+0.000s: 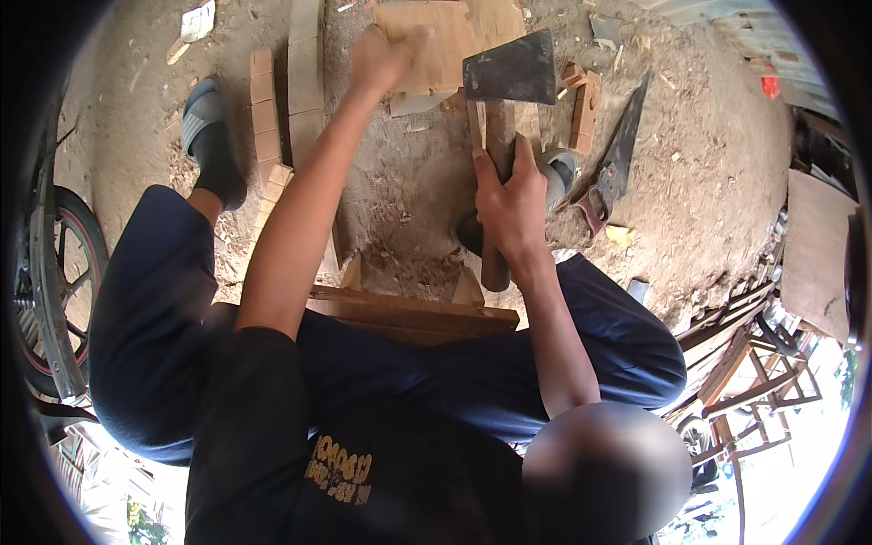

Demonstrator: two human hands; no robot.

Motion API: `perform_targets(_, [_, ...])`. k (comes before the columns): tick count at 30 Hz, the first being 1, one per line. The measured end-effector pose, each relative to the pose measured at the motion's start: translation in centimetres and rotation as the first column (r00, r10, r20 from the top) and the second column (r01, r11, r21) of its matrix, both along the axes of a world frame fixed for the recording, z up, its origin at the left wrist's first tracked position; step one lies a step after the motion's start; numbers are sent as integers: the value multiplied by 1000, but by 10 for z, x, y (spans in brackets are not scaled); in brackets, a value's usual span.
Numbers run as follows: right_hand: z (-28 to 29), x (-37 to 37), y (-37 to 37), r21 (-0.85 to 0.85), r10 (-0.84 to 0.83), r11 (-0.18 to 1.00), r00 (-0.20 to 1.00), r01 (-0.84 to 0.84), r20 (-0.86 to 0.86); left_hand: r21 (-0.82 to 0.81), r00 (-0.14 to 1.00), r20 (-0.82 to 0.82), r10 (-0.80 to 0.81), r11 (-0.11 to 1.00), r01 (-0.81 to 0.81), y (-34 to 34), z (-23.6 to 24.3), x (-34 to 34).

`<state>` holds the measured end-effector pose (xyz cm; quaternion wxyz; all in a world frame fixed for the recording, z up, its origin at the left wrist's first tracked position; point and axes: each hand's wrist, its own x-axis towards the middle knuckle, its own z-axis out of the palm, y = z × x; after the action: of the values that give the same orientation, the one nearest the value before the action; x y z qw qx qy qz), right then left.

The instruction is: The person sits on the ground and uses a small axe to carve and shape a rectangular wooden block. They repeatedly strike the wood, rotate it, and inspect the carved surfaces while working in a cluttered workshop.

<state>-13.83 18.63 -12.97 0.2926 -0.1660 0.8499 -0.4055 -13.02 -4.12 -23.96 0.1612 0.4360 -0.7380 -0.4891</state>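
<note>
My left hand [386,59] holds a light wooden board [436,41] by its left side at the top of the view. My right hand [509,200] is closed round the thick handle of an axe-like tool [509,68], whose dark, broad metal head is at the upper end, just below and over the board's right part. Pale wood behind the handle is partly hidden by it and my hand.
A handsaw [613,163] and small wood blocks [586,113] lie on the dirt floor [690,163] to the right. Long wooden strips [304,64] lie left. A low wooden seat [409,318] is under me. A wheel [77,254] stands far left; stacked furniture frames [763,391] stand right.
</note>
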Motion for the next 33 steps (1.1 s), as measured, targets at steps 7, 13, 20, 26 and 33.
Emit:
perform_targets(7, [-49, -3, 3, 74, 105, 993, 980, -94, -170, 195, 993, -80, -85, 976, 99, -9, -10, 6])
perform_targets(13, [-43, -5, 2, 79, 122, 991, 980, -111, -154, 200, 852, -520, -53, 963, 182, 33, -18, 44])
perform_targets(20, [-32, -4, -2, 95, 123, 989, 985, -112, -119, -219, 885, -256, -389, 915, 339, 28, -23, 55])
perform_targets(26, [-34, -17, -1, 103, 191, 980, 954, -171, -231, -64, 935, -131, -330, 944, 324, 14, -27, 48])
perform_targets(33, [-11, -40, -23, 78, 239, 970, 953, -229, -187, -85, 853, -395, -341, 938, 336, 7, -50, 43])
